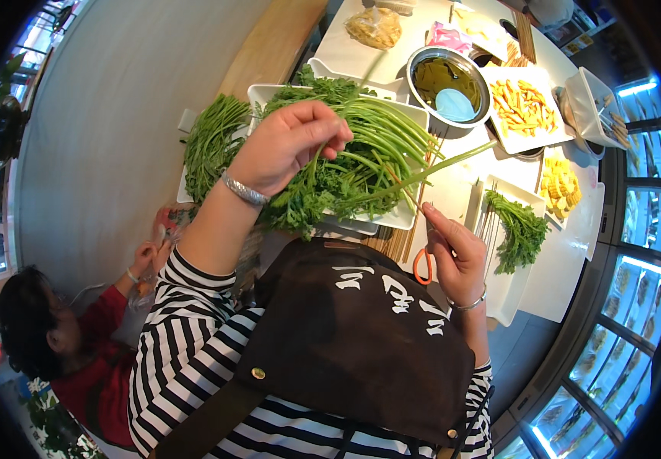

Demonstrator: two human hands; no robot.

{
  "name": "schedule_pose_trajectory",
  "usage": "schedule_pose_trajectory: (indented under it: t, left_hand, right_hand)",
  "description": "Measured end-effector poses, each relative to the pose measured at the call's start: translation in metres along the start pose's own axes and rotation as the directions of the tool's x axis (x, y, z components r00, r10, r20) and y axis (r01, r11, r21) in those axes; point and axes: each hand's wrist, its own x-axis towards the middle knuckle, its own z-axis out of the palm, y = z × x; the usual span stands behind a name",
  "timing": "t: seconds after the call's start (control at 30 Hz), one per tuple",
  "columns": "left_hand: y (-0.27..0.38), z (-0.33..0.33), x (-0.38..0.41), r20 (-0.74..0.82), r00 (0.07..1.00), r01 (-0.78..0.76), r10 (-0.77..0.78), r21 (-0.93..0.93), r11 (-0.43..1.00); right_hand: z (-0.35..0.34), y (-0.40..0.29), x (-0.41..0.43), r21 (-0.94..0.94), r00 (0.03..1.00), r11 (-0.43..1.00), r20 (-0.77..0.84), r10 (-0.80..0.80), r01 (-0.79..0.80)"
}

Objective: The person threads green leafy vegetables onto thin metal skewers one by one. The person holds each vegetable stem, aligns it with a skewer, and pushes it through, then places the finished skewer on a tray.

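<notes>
My left hand (293,140), with a silver bracelet at the wrist, is above a white tray (416,217) heaped with leafy green vegetables (302,203). Its thumb and fingers pinch a thin green stem (373,69), blurred at its upper end. Lower right, my right hand (459,252) grips a thin wooden skewer (405,192) that points up towards the greens. Orange-handled scissors (422,267) are also in that hand, their blades mostly hidden. One long stalk (445,163) crosses near the skewer; whether it is pierced I cannot tell.
Right of the greens stand a metal bowl (412,72) of dark strips in liquid, a plate of orange pieces (523,109), corn pieces (560,186) and a tray (505,307) with skewered greens (517,229). A person in red (86,356) sits at left. Lit refrigerated cabinets (611,344) line the right.
</notes>
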Motion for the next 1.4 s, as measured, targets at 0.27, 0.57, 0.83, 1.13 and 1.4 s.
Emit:
schedule_pose_trajectory:
  t: [0.27,0.57,0.83,1.13,1.4]
  left_hand:
    - [-0.01,0.033,-0.013,-0.022,0.993,0.115,-0.114,0.063,0.991]
    - [-0.023,0.043,-0.017,-0.146,0.98,0.119,-0.132,-0.093,0.989]
    - [-0.024,0.042,-0.019,-0.159,0.977,0.125,-0.14,-0.099,0.987]
    - [-0.026,0.044,-0.021,-0.126,0.988,0.073,-0.09,-0.134,0.988]
    - [-0.027,0.046,-0.021,-0.164,0.983,0.062,-0.086,-0.147,0.987]
  right_hand:
    - [-0.004,-0.005,0.006,-0.028,0.999,0.999,0.002,-0.047,0.047]
    - [-0.003,-0.009,0.005,-0.077,0.999,0.997,0.035,-0.018,0.021]
    - [-0.002,-0.009,0.006,-0.116,0.998,0.993,0.048,-0.029,0.034]
    - [-0.002,-0.01,0.005,-0.108,0.999,0.993,0.017,-0.037,0.039]
    - [-0.004,-0.011,0.004,-0.112,0.999,0.993,0.024,-0.041,0.043]
